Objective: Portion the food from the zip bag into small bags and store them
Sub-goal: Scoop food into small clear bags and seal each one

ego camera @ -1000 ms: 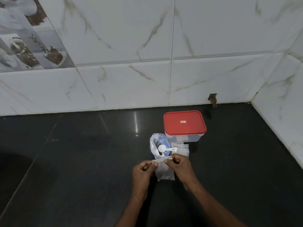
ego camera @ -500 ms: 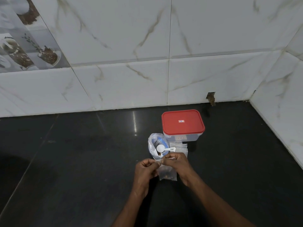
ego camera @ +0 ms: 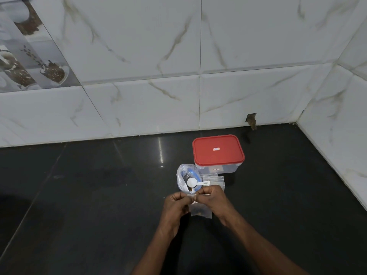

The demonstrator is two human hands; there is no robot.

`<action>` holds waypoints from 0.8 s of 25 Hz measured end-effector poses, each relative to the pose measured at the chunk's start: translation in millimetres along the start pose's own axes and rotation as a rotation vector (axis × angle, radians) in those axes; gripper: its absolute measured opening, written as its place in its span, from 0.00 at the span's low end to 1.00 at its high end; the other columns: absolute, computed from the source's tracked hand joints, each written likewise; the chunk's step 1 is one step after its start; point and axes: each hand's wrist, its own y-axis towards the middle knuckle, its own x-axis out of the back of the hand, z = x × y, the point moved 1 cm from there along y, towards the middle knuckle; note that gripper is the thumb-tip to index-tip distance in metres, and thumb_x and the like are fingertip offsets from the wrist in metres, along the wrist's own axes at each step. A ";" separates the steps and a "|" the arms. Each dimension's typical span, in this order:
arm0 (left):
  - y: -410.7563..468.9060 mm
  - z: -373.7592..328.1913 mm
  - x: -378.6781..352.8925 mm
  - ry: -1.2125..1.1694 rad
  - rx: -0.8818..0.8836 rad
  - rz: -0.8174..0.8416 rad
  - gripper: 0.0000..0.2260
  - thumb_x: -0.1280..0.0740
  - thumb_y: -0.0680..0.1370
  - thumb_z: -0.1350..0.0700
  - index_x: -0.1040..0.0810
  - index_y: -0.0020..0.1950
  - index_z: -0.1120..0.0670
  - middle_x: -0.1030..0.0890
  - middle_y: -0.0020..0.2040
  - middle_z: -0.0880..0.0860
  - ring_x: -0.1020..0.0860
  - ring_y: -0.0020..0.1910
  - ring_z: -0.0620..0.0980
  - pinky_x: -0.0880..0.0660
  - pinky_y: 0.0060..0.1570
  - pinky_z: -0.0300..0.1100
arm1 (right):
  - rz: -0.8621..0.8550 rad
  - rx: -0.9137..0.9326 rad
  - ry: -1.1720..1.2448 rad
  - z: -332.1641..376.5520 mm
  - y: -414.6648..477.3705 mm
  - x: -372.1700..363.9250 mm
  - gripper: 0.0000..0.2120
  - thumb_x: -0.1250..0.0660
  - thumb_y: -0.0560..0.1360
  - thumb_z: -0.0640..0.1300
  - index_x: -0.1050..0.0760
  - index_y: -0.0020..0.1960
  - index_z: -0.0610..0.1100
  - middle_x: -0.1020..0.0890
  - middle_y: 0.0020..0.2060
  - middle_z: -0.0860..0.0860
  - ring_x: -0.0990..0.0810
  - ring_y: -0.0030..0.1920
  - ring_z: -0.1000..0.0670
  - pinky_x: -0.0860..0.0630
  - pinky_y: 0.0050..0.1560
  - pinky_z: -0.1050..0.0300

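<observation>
1 clear container [ego camera: 218, 167] with a red lid [ego camera: 218, 150] stood shut on the black countertop [ego camera: 95, 199], close to the marble-look tiled wall [ego camera: 248, 90]. Just in front of the container's left corner sat 1 zip bag [ego camera: 183, 175], its mouth open and facing up, with 1 white scoop [ego camera: 192, 182] lying across the opening and its handle pointing back toward the container's front. Directly in front of the container, touching or nearly touching its base, lay a flat stack of empty small bags [ego camera: 216, 180]; their number could not be told.

Nearer the person than that stack, 2 bare hands met over 1 small bag [ego camera: 201, 212], which held a little brown food at its bottom. The left hand [ego camera: 175, 205] and the right hand [ego camera: 215, 200] each pinched the bag's top edge with curled fingers and thumb, knuckles almost touching, so the bag hung between them just above the counter.

Behind the container's right end, 1 small rough hole [ego camera: 251, 120] showed at the foot of the wall. Far to the container's left, 1 patterned tile panel [ego camera: 29, 56] covered the upper wall.
</observation>
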 end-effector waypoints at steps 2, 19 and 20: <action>1.4 -0.7 2.1 0.042 -0.043 0.007 0.07 0.28 0.73 0.65 0.16 0.35 0.57 0.20 0.32 0.57 0.24 0.33 0.53 0.25 0.40 0.49 | 0.001 -0.007 0.004 0.9 -1.7 1.2 0.04 0.27 0.71 0.42 0.16 0.40 0.42 0.15 0.40 0.47 0.17 0.46 0.49 0.21 0.52 0.51; -4.5 3.4 -8.3 0.044 -0.039 0.010 0.04 0.29 0.77 0.63 0.15 0.44 0.60 0.14 0.47 0.63 0.16 0.50 0.64 0.20 0.54 0.62 | -0.069 0.050 0.157 -2.1 -15.2 7.7 0.03 0.28 0.70 0.35 0.16 0.42 0.40 0.14 0.38 0.44 0.16 0.40 0.51 0.19 0.43 0.56; -3.6 3.2 -8.6 0.071 -0.037 0.018 0.05 0.29 0.77 0.62 0.14 0.43 0.60 0.14 0.46 0.62 0.16 0.51 0.64 0.20 0.54 0.63 | -0.070 0.043 0.156 -2.0 -15.4 8.9 0.03 0.27 0.70 0.35 0.16 0.42 0.41 0.14 0.39 0.45 0.16 0.41 0.51 0.18 0.44 0.57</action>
